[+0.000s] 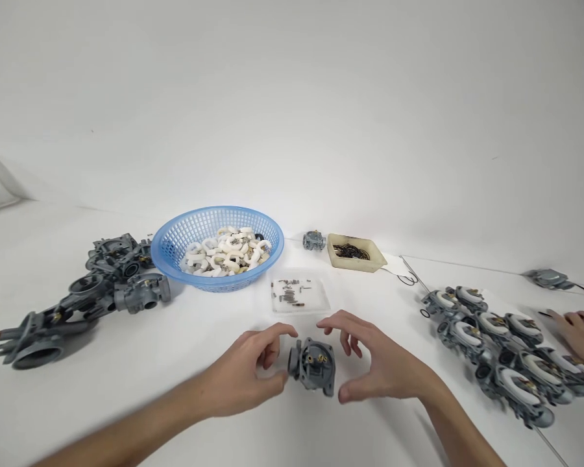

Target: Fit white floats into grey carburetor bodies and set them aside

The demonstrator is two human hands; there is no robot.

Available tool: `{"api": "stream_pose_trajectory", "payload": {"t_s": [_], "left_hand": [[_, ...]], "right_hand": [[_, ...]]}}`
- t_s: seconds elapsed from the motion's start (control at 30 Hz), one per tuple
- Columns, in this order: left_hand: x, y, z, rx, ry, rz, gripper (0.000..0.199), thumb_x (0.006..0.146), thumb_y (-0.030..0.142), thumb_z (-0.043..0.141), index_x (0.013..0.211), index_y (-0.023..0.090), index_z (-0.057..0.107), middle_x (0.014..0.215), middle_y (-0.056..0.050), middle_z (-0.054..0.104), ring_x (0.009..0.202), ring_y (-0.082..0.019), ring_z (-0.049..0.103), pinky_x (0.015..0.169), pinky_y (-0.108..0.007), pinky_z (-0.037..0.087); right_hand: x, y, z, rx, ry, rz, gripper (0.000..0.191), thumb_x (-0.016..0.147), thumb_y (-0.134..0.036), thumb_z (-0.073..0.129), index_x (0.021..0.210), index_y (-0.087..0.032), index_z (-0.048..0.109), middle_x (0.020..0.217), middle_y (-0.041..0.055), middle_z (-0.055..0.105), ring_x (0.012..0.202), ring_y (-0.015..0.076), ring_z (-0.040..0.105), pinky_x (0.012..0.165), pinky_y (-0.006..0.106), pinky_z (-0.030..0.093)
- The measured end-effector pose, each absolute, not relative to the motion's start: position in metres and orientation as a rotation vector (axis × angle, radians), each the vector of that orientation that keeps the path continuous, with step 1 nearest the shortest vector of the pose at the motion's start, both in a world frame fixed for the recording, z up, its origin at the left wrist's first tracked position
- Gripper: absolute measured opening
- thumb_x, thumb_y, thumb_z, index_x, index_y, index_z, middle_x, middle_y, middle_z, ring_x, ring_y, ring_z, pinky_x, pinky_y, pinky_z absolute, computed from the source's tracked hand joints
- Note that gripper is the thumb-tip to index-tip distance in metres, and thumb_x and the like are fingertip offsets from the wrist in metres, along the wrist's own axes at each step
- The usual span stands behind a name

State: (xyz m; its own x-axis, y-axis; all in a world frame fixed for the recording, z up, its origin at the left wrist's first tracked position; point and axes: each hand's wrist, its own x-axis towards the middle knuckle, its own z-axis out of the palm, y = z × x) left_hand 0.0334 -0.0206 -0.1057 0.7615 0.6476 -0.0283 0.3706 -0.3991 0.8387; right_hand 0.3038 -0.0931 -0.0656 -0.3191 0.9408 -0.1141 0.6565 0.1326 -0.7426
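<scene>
A grey metal carburetor body lies on the white table between my hands, its open side with brass parts facing up. My left hand is at its left, thumb and fingers apart, the thumb tip close to the round port. On the other side my right hand is curved with thumb and fingers spread, a small gap from the body. Neither hand holds anything. Just beyond them is a clear shallow tray with small pins and springs.
A blue basket holds white float pieces. Grey carburetor bodies are piled at left. Beside a cream box of dark rings sits another body. At right, bodies with white floats lie near another person's hand.
</scene>
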Motion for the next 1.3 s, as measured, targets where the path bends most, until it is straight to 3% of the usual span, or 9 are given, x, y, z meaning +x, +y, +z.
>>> {"api": "stream_pose_trajectory", "payload": {"t_s": [0.07, 0.3, 0.43, 0.53, 0.63, 0.8, 0.93, 1.1, 1.3], "left_hand": [[0.033, -0.023, -0.106, 2.106, 0.750, 0.391, 0.061, 0.077, 0.021, 0.066, 0.136, 0.032, 0.053, 0.083, 0.004, 0.051, 0.076, -0.017, 0.053, 0.068, -0.026, 0.043], [0.033, -0.026, -0.115, 2.214, 0.708, 0.355, 0.074, 0.073, 0.035, 0.079, 0.142, 0.034, 0.049, 0.092, 0.001, 0.057, 0.087, -0.023, 0.059, 0.078, -0.032, 0.047], [0.034, -0.024, -0.116, 2.214, 0.708, 0.366, 0.073, 0.075, 0.035, 0.078, 0.142, 0.032, 0.049, 0.087, 0.002, 0.056, 0.081, -0.022, 0.058, 0.074, -0.030, 0.045], [0.037, -0.023, -0.113, 2.247, 0.673, 0.380, 0.062, 0.076, 0.025, 0.071, 0.136, 0.031, 0.055, 0.084, 0.003, 0.056, 0.077, -0.020, 0.056, 0.070, -0.028, 0.041], [0.040, -0.024, -0.109, 2.296, 0.645, 0.384, 0.041, 0.073, 0.015, 0.066, 0.112, 0.027, 0.065, 0.079, 0.004, 0.054, 0.073, -0.018, 0.053, 0.070, -0.027, 0.038], [0.044, -0.026, -0.110, 2.304, 0.705, 0.421, 0.005, 0.081, 0.021, 0.065, 0.083, 0.022, 0.060, 0.073, 0.004, 0.050, 0.067, -0.016, 0.050, 0.064, -0.025, 0.036], [0.046, -0.027, -0.113, 2.304, 0.755, 0.464, 0.015, 0.092, 0.030, 0.058, 0.080, 0.021, 0.058, 0.072, 0.003, 0.051, 0.067, -0.016, 0.051, 0.062, -0.026, 0.035], [0.044, -0.028, -0.113, 2.313, 0.764, 0.504, 0.008, 0.088, 0.027, 0.060, 0.084, 0.022, 0.064, 0.072, 0.002, 0.054, 0.067, -0.016, 0.054, 0.065, -0.027, 0.038], [0.040, -0.027, -0.115, 2.294, 0.820, 0.559, 0.008, 0.087, 0.025, 0.057, 0.090, 0.021, 0.064, 0.073, 0.001, 0.056, 0.068, -0.017, 0.056, 0.066, -0.029, 0.041]], "right_hand": [[0.302, -0.095, -0.065, -1.578, -2.052, 1.075, 0.100, 0.058, -0.037, 0.095, 0.145, -0.038, 0.045, 0.130, 0.0015, 0.053, 0.089, 0.0166, 0.053, 0.078, 0.029, 0.050], [0.298, -0.096, -0.063, -1.618, -2.078, 1.117, 0.100, 0.065, -0.038, 0.091, 0.150, -0.037, 0.039, 0.135, 0.0030, 0.050, 0.094, 0.0185, 0.056, 0.084, 0.031, 0.052], [0.296, -0.096, -0.065, -1.577, -2.114, 1.132, 0.105, 0.060, -0.038, 0.092, 0.151, -0.036, 0.039, 0.135, 0.0034, 0.051, 0.093, 0.0189, 0.057, 0.084, 0.031, 0.052], [0.292, -0.096, -0.068, -1.553, -2.138, 1.096, 0.100, 0.061, -0.036, 0.090, 0.149, -0.036, 0.042, 0.133, 0.0030, 0.054, 0.092, 0.0192, 0.059, 0.082, 0.030, 0.051], [0.289, -0.095, -0.070, -1.528, -2.157, 1.097, 0.094, 0.062, -0.035, 0.089, 0.146, -0.034, 0.047, 0.126, 0.0019, 0.060, 0.089, 0.0190, 0.060, 0.083, 0.031, 0.050], [0.292, -0.093, -0.069, -1.533, -2.077, 1.100, 0.083, 0.064, -0.033, 0.089, 0.140, -0.027, 0.056, 0.118, 0.0017, 0.067, 0.092, 0.0206, 0.061, 0.088, 0.032, 0.051], [0.296, -0.092, -0.067, -1.533, -2.065, 1.093, 0.070, 0.070, -0.032, 0.084, 0.135, -0.025, 0.061, 0.118, 0.0020, 0.067, 0.092, 0.0202, 0.060, 0.086, 0.033, 0.052], [0.309, -0.094, -0.064, -1.613, -2.021, 1.073, 0.073, 0.072, -0.019, 0.073, 0.141, -0.027, 0.052, 0.125, 0.0047, 0.062, 0.096, 0.0195, 0.061, 0.091, 0.035, 0.053], [0.319, -0.091, -0.061, -1.568, -1.945, 0.933, 0.036, 0.090, -0.020, 0.054, 0.126, -0.026, 0.054, 0.126, 0.0057, 0.060, 0.093, 0.0166, 0.061, 0.088, 0.034, 0.055]]}}
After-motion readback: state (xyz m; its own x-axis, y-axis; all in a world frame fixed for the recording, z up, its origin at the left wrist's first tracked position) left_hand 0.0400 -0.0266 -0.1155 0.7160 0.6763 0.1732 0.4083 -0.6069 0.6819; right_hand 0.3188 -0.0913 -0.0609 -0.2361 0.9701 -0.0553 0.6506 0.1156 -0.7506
